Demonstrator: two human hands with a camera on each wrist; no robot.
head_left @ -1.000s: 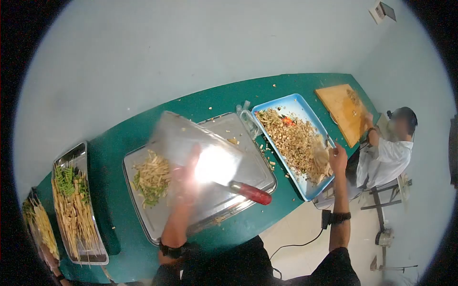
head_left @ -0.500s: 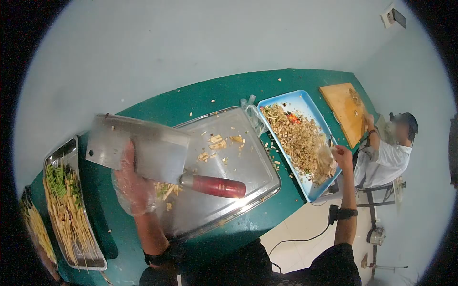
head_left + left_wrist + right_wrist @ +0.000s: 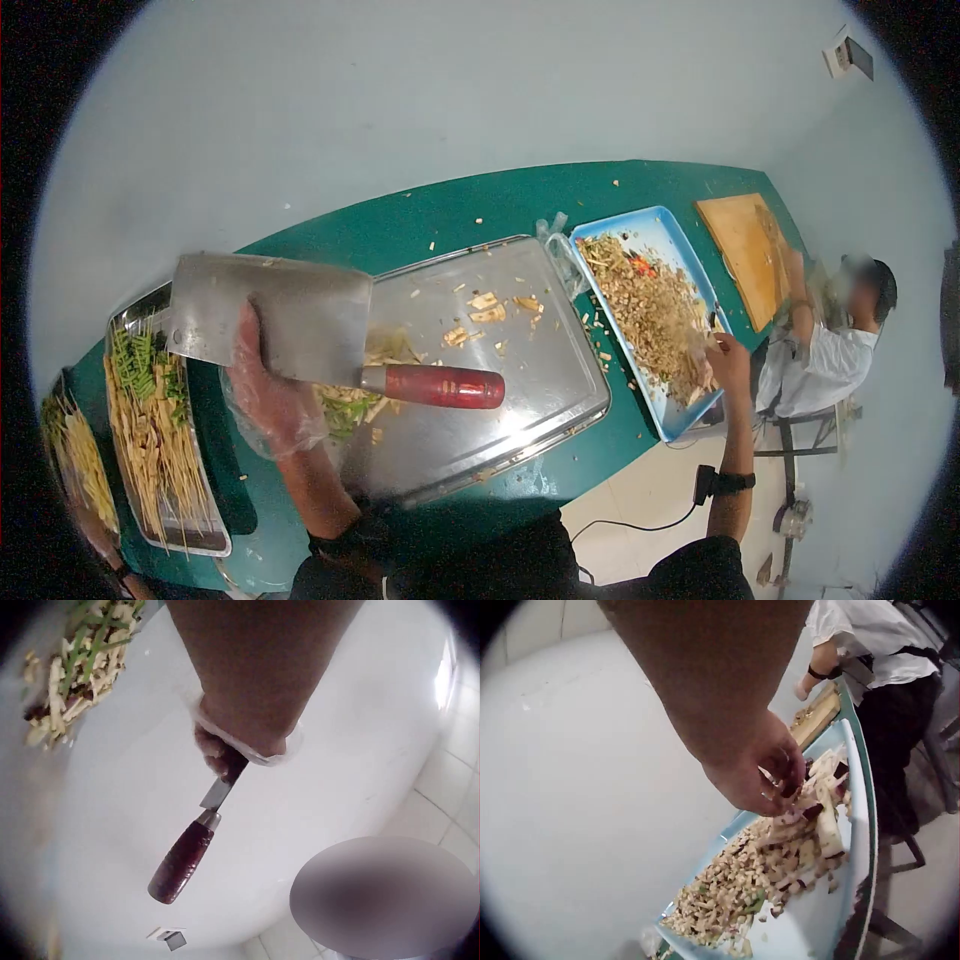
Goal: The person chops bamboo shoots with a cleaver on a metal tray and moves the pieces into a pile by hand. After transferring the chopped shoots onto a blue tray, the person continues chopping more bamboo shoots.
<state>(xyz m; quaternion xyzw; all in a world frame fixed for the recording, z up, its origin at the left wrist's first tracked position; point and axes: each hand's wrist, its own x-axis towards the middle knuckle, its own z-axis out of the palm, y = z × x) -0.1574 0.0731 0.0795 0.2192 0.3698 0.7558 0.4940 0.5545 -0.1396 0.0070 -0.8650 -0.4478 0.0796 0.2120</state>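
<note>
My left hand, in a clear plastic glove, grips a cleaver by its broad blade. The red handle sticks out free, away from the fingers. The cleaver hangs over the left part of an upturned-looking flat metal tray, partly covering a pile of sliced pale and green vegetables. My bare right hand is at the near right side of a blue tray. Its curled fingers pinch pale strips with purple skin, beside a heap of finely diced vegetables.
At the left stands a narrow metal tray of skewers, with another skewer tray beyond it. A crumpled clear plastic bag lies between the two larger trays. At far right a person in white works at a wooden board.
The left hand has swung the cleaver leftward from over the middle of the metal tray, uncovering scattered pale slices there. The right hand stays at the blue tray's right side.
</note>
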